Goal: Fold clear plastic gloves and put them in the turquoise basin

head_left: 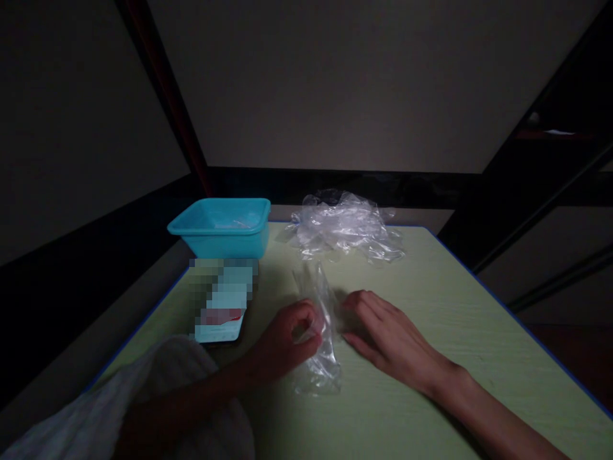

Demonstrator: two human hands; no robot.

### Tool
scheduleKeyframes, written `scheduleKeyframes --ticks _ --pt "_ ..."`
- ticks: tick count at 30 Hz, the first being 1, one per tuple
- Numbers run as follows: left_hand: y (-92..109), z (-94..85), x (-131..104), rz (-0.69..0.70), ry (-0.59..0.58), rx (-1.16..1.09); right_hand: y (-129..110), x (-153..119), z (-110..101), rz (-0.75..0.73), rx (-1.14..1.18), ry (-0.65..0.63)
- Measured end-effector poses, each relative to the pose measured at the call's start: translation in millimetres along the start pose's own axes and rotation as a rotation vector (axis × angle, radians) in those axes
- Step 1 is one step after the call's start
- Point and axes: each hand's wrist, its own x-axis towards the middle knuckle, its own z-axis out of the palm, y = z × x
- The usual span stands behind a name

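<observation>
A clear, crinkled plastic piece (325,358) lies lengthwise in the middle of the pale green table (407,409). My left hand (292,335) pinches its left side, thumb and fingertips curled together. Just right of the plastic is my right hand (383,332), its thumb apart from its bent fingers and nothing visible between them. Farther back, a loose heap of similar clear plastic (347,223) rests near the table's far edge.
A turquoise basin (223,243) stands at the back left, with something clear inside. In front of it lies a phone (225,300) with a lit, partly pixelated screen. A pale wall rises behind the table; a pale cloth covers the lower left.
</observation>
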Motion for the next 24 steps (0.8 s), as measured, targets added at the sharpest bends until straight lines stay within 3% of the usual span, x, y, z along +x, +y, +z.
scheduleKeyframes --ticks 5,8,11,16,24 --pt "-7.0 -0.2 -3.2 -0.013 -0.219 -0.327 4.5 -0.9 16.7 0.057 0.144 0.05" --pt "-12.7 -2.9 -3.8 -0.148 -0.288 -0.525 4.0 -1.6 23.6 0.078 0.221 0.068" --pt "-12.7 -5.2 -3.1 -0.278 -0.287 -0.731 1.8 -0.2 19.1 0.119 0.303 0.124" --pt "-5.5 -8.8 3.7 -0.237 -0.16 -0.968 0.9 4.7 -1.1 0.25 0.668 0.227" --pt "-1.8 -12.1 13.0 -0.354 0.215 -0.664 2.2 10.0 -10.9 0.621 1.332 0.26"
